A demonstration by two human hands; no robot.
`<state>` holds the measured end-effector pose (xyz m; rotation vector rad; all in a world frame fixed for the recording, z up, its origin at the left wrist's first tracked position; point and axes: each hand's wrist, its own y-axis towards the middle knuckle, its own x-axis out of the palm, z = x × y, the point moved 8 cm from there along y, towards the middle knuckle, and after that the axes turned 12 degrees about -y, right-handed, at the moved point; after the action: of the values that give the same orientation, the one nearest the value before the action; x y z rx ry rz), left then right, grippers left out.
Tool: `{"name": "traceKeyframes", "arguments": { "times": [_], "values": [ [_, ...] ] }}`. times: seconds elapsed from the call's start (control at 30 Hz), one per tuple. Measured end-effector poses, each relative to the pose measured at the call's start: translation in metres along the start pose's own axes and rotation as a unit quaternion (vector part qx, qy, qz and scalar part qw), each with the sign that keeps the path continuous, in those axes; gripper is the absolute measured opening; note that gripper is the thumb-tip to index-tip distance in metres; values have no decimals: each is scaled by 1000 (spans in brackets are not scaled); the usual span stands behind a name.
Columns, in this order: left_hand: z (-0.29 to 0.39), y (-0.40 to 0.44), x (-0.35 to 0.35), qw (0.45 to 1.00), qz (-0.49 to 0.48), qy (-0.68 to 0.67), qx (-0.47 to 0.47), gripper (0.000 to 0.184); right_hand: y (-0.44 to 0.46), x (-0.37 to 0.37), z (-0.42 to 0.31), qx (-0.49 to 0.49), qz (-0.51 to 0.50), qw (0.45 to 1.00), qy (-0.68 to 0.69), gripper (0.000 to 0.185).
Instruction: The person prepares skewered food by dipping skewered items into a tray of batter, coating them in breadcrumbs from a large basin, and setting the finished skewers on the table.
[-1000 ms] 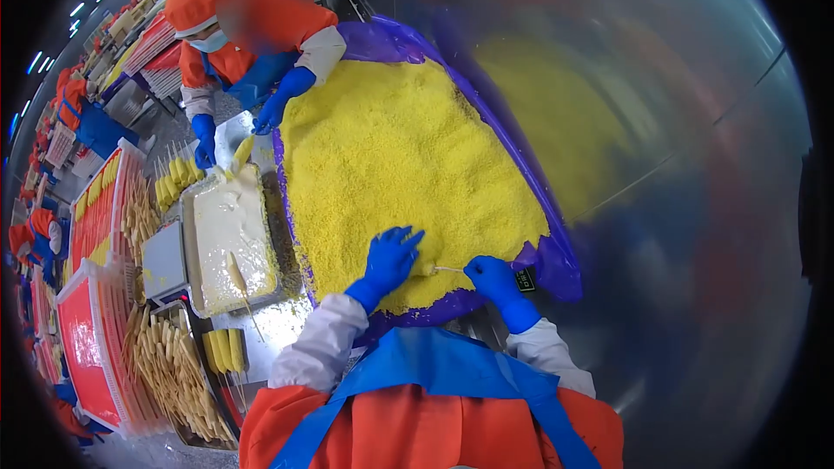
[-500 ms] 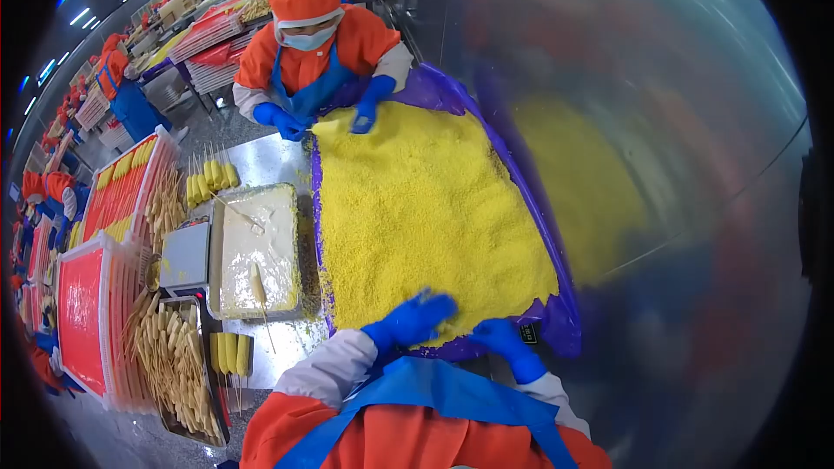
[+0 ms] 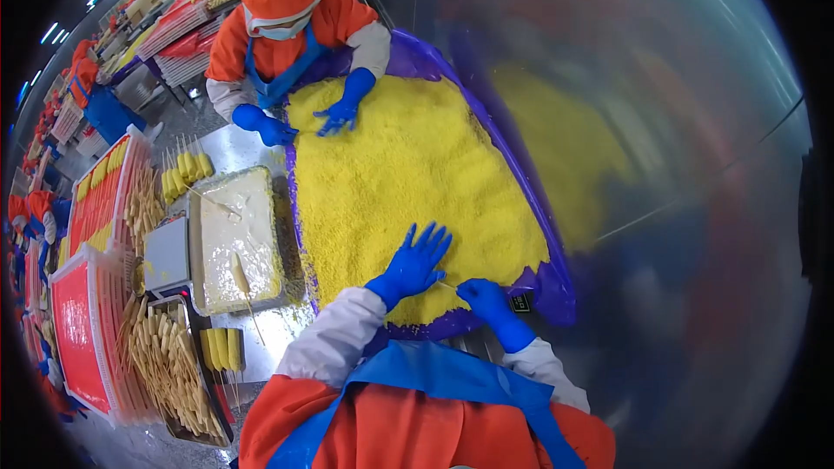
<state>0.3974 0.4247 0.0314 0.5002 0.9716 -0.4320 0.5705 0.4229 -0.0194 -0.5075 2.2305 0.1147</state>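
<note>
Yellow crumbs (image 3: pixel 408 174) lie in a broad heap on a purple sheet (image 3: pixel 553 291). My left hand (image 3: pixel 412 265), in a blue glove, rests palm down on the near part of the heap with its fingers spread. Just right of it, my right hand (image 3: pixel 486 300) is closed on a thin stick (image 3: pixel 447 286) near the sheet's edge. The stick's far end is hidden by my left hand and the crumbs.
A co-worker (image 3: pixel 282 35) has both gloved hands at the heap's far left. Left of the heap are a batter tray (image 3: pixel 234 243), a scale (image 3: pixel 166 254), a tray of sticked pieces (image 3: pixel 174 365), coated pieces (image 3: pixel 222 349) and stacked racks (image 3: pixel 80 330).
My left hand has swept over the crumbs and now lies with fingers spread. The co-worker's hands have moved from the batter tray to the crumbs. The view has shifted.
</note>
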Motion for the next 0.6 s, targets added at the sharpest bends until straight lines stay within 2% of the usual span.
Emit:
{"name": "traceKeyframes", "arguments": {
  "times": [0.07, 0.13, 0.2, 0.23, 0.27, 0.33, 0.4, 0.47, 0.5, 0.57, 0.6],
  "values": [
    [12, -12, 3, 999, -26, -3, 33, 74, -17, 3, -6, 24, -91, 995, 21, 27],
    [53, -45, 27, 971, -146, -23, 187, 72, -6, 11, -1, 13, -72, 997, 24, 26],
    [9, -5, 17, 998, -33, -22, 54, 74, -4, 20, 9, 2, -36, 999, 26, 23],
    [-3, 15, -12, 999, 12, 32, -1, 75, 7, 10, 1, -21, 33, 999, 4, 23],
    [-19, 30, -26, 994, 28, 90, -63, 76, 2, 6, -8, -18, 33, 999, 2, 23],
    [-40, 24, -63, 986, 91, 68, -120, 75, -9, -12, -37, -33, 20, 999, -7, 23],
    [-62, -18, -80, 979, 145, -32, -140, 72, -15, 2, -21, -33, -22, 999, -32, 23],
    [-109, -68, -72, 930, 288, -157, -166, 70, -18, 16, -5, -40, -6, 998, -56, 23],
    [-135, -89, -64, 844, 405, -303, -176, 69, -9, 17, -7, -38, -10, 998, -55, 23],
    [-127, -93, -58, 828, 420, -324, -183, 67, 20, -7, -17, 12, 81, 997, -15, 24],
    [-119, -93, -56, 810, 438, -344, -186, 66, 17, -11, -21, 13, 81, 997, -14, 24]
  ]
}}
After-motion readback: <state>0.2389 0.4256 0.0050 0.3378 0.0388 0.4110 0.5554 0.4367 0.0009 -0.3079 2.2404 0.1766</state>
